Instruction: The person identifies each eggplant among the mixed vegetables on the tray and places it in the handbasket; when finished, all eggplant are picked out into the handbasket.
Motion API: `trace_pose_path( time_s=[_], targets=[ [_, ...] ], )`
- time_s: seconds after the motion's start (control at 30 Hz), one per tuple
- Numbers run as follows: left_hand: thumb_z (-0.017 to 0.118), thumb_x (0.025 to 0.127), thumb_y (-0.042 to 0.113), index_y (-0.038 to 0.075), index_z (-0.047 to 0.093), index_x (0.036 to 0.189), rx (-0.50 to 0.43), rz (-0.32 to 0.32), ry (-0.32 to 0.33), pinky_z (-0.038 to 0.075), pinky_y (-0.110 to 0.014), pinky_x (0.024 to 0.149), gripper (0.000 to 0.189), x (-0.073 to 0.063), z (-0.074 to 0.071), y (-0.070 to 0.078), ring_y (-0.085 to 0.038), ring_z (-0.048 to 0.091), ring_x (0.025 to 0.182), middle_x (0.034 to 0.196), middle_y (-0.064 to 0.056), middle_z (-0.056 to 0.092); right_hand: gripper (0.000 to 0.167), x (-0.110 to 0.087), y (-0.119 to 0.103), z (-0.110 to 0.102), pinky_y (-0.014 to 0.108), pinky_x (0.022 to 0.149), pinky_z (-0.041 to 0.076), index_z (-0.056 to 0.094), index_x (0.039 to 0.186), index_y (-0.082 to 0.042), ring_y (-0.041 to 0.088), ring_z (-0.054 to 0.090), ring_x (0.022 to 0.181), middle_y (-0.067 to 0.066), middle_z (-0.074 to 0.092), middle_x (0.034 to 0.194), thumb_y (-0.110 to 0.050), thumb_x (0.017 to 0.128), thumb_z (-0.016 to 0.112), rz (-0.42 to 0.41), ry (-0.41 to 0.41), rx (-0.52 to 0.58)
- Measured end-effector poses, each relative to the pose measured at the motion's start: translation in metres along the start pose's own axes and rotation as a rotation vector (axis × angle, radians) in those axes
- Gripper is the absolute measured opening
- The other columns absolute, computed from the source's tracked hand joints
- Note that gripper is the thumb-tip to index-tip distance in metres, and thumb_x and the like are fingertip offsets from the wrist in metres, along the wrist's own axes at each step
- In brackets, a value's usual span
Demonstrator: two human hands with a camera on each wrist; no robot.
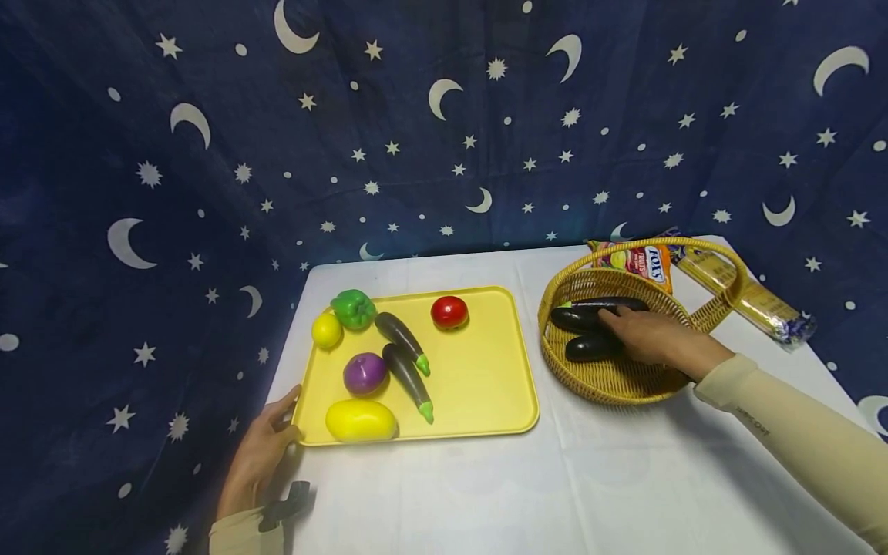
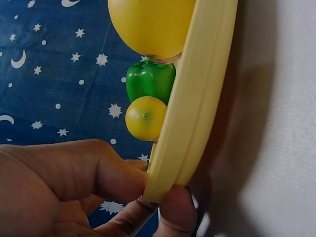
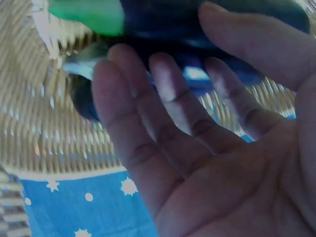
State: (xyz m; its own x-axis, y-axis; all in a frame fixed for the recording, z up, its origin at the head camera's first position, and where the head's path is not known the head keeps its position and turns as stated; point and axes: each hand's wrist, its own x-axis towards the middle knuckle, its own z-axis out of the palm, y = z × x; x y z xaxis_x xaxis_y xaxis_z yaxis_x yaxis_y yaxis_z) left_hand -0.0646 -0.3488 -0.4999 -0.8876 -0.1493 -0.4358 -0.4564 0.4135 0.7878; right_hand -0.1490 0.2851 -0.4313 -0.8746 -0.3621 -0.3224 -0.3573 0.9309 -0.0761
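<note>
My left hand (image 1: 260,447) pinches the near left corner of a yellow tray (image 1: 479,378); the left wrist view shows thumb and fingers on its rim (image 2: 195,94). On the tray lie two toy eggplants (image 1: 405,378), a purple round vegetable (image 1: 364,374), a yellow oval fruit (image 1: 359,421), a lemon (image 1: 327,330), a green bell pepper (image 1: 354,309) and a tomato (image 1: 449,312). My right hand (image 1: 641,333) reaches into a wicker basket (image 1: 576,385) among dark eggplants (image 1: 590,347). In the right wrist view its fingers extend loosely beside an eggplant (image 3: 168,19).
Behind the basket lie an orange-red FOX'S candy bag (image 1: 655,266) and a long gold packet (image 1: 749,297). The basket's tall handle (image 1: 728,270) arches over it. A white cloth (image 1: 451,493) covers the table, and a dark blue star-patterned curtain (image 1: 416,154) hangs behind.
</note>
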Motion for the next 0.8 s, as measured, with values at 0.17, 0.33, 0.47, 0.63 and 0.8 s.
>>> trace_pose_path(
  time_s=[0.17,0.33,0.47,0.63,0.8],
  targets=[
    [0.052,0.093,-0.013,0.020,0.026,0.170,0.002,-0.001,0.006,0.027,-0.069,0.126,0.088,0.001,-0.001,0.000,-0.053,0.031,0.157,0.174,-0.027,0.017,0.045,-0.006,-0.003,-0.014,0.061,0.083,0.058,0.057,0.134,-0.003,0.039,0.070,0.099,0.025,0.065,0.118,-0.005,0.093,0.074,-0.038,0.103,0.058],
    [0.052,0.092,-0.012,0.021,0.026,0.170,0.000,-0.008,0.009,0.027,-0.069,0.127,0.089,0.002,-0.002,-0.001,-0.052,0.030,0.157,0.175,-0.026,0.017,0.035,-0.018,-0.010,-0.026,0.055,0.075,0.057,0.058,0.127,-0.007,0.029,0.067,0.090,0.018,0.064,0.113,-0.010,0.096,0.074,-0.056,0.263,0.109],
    [0.051,0.089,-0.014,0.021,0.027,0.170,-0.002,0.010,0.004,0.032,-0.064,0.127,0.091,0.001,-0.003,-0.003,-0.052,0.029,0.159,0.175,-0.026,0.017,0.040,-0.034,-0.027,-0.030,0.061,0.080,0.057,0.056,0.136,-0.003,0.040,0.068,0.104,0.026,0.058,0.128,-0.020,0.102,0.068,-0.001,0.388,0.166],
    [0.051,0.090,-0.012,0.021,0.026,0.170,0.003,0.001,-0.007,0.029,-0.065,0.127,0.090,-0.002,-0.006,-0.006,-0.053,0.027,0.159,0.176,-0.025,0.014,0.032,-0.051,-0.068,-0.032,0.054,0.084,0.058,0.059,0.132,-0.002,0.037,0.070,0.104,0.021,0.064,0.124,-0.015,0.103,0.065,0.031,0.609,0.358],
    [0.051,0.089,-0.012,0.020,0.026,0.170,-0.001,0.008,-0.005,0.031,-0.062,0.127,0.091,-0.004,-0.004,-0.009,-0.051,0.031,0.158,0.175,-0.026,0.016,0.022,-0.055,-0.117,-0.030,0.018,0.078,0.054,0.063,0.126,-0.008,0.019,0.070,0.095,0.010,0.069,0.116,-0.007,0.103,0.061,-0.031,0.795,0.591]
  ],
)
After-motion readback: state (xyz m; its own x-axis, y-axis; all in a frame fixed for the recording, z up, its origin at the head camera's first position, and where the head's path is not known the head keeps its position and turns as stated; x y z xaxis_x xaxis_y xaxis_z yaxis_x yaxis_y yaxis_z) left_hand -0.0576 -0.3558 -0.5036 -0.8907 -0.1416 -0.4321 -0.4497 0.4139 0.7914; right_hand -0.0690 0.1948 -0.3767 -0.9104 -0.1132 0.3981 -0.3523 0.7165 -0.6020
